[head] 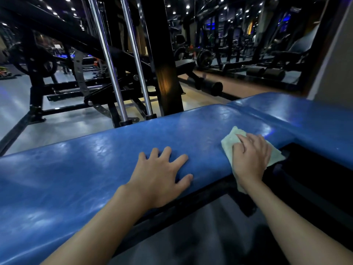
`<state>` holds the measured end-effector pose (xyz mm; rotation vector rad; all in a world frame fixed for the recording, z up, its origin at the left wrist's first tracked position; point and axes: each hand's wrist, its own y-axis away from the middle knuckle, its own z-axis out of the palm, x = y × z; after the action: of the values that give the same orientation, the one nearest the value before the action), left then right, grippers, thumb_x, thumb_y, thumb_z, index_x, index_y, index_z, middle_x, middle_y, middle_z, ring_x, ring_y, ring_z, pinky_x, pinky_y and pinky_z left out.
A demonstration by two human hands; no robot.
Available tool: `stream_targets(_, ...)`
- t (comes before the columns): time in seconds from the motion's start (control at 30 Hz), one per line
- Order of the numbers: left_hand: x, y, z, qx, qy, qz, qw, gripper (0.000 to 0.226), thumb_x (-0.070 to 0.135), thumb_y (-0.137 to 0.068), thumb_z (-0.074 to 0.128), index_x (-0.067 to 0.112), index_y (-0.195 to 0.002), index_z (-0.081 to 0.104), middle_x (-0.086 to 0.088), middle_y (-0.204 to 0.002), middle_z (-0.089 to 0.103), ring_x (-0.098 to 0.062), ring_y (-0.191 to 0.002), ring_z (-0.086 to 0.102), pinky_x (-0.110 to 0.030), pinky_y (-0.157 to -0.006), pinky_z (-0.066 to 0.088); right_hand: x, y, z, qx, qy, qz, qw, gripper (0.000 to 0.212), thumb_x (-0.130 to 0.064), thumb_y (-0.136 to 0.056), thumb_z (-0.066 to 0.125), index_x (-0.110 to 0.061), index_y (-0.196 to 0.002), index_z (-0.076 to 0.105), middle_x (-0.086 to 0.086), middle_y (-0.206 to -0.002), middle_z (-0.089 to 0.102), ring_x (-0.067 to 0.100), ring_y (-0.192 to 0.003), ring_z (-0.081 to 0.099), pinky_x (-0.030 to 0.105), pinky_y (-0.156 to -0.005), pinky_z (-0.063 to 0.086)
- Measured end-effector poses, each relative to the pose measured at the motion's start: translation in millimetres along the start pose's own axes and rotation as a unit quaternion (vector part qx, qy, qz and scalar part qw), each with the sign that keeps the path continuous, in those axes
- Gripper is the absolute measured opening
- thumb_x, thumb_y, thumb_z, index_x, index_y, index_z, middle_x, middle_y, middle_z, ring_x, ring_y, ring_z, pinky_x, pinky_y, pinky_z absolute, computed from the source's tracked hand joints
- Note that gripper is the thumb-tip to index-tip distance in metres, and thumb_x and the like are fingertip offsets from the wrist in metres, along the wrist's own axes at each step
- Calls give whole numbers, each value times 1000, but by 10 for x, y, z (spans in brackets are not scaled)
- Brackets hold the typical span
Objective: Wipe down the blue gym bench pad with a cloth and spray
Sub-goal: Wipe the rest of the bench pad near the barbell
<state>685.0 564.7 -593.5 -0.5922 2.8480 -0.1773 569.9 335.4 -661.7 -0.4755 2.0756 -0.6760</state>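
The blue padded worktop [91,165] runs from near left to far right across the scene, with a seam at the right where a second blue section [309,115] adjoins it. The left grip [162,176] is open, palm down with fingers spread, and rests flat on the near half of the pad around its middle. The right grip [250,157], also open, presses a pale green cloth [231,138] with flat fingers onto the pad's near edge just left of the seam, the cloth draping over that edge towards the black frame [210,191] below.
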Motion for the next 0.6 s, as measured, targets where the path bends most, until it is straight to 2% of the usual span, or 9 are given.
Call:
stream_targets(0.07,69,-94,-9,21,4,3,1000,68,72,-83,4,36,-129,38,-1,-119,45,-28,-109,45,-46,-89,38,-122,160,37,22,-18,30,999,54,-33,-80,39,-8,-113,73,18,-128,61,44,-132,44,52,-115,22)
stream_targets(0.1,117,-158,-6,28,17,8,999,68,72,-83,4,34,-127,41,-1,-119,44,-27,-112,44,-47,-90,38,-166,243,41,26,-25,26,999,53,-32,-80,40,-8,-115,72,19,-130,59,44,-135,41,51,-115,21)
stream_targets(0.2,292,-368,8,39,57,43,997,69,68,-84,5,33,-133,40,-4,-144,37,-26,-138,31,-51,-101,34,-93,221,2,14,-32,-16,999,51,-30,-82,40,-9,-116,72,18,-129,60,43,-133,43,53,-114,24)
stream_targets(0.3,451,-609,26,20,67,80,994,73,68,-84,2,35,-140,35,-5,-157,27,-26,-147,20,-53,-109,27,229,-145,3,18,-12,0,1000,50,-31,-84,39,-8,-114,72,17,-123,62,43,-127,48,57,-111,27)
stream_targets(0.37,558,-807,46,17,66,88,994,74,68,-84,3,33,-137,39,-3,-150,38,-26,-141,31,-52,-106,30,463,-454,-11,12,10,16,1000,54,-34,-84,36,-8,-116,71,18,-122,61,43,-124,49,58,-110,30)
stream_targets(0.43,686,-1034,42,40,58,86,994,65,66,-85,8,28,-119,49,-2,-124,52,-28,-116,50,-45,-92,38,635,-730,-72,-23,41,40,998,58,-37,-85,32,-13,-125,66,16,-130,56,39,-129,43,55,-114,25)
stream_targets(0.5,829,-1252,31,71,61,80,992,53,61,-88,15,23,-100,50,-4,-103,52,-32,-95,53,-41,-79,39,719,-893,-155,-73,107,78,989,54,-38,-89,32,-27,-135,58,10,-144,43,31,-136,32,50,-117,16)
stream_targets(0.53,898,-1332,25,73,70,81,992,50,59,-90,18,22,-99,51,-5,-104,51,-32,-96,52,-42,-79,40,732,-932,-196,-90,147,86,981,52,-39,-91,32,-34,-137,54,8,-147,37,29,-135,29,49,-114,16)
stream_targets(0.6,1015,-1429,40,34,80,80,993,50,58,-91,19,28,-117,49,-5,-122,48,-32,-114,46,-48,-89,39,699,-951,-277,-112,184,85,973,49,-43,-94,29,-40,-138,51,7,-142,35,29,-129,29,48,-109,19)
